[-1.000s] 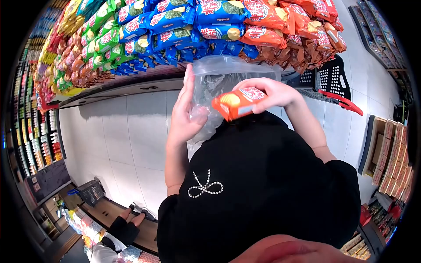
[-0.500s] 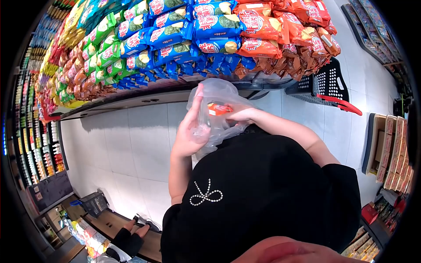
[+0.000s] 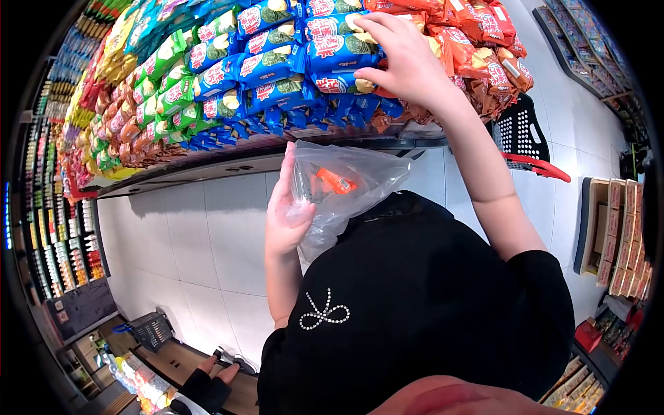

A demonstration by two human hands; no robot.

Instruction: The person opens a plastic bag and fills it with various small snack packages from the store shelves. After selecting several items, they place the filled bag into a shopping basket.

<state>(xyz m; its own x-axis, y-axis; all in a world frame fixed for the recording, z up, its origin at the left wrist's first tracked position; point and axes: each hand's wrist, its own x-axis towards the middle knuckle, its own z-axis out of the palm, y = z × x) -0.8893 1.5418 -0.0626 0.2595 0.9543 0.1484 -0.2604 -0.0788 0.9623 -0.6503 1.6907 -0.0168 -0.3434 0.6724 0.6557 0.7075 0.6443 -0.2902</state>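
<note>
Head view: the left hand [image 3: 289,220] grips the clear plastic bag [image 3: 377,166], fingers extended along its left side, thumb bent. One orange packet [image 3: 337,181] is located inside the bag. The right hand [image 3: 409,66] is positioned at the far blue packets [image 3: 333,47], fingers spread; firm contact cannot be determined. Green packets [image 3: 174,97] are stacked left.

Orange packet [image 3: 337,181], tilted, inside clear bag [image 3: 373,168]

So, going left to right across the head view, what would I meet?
Green snack packets, left hand, orange packet in the clear bag, right hand, red-handled black basket, stacked pink boxes.
</note>
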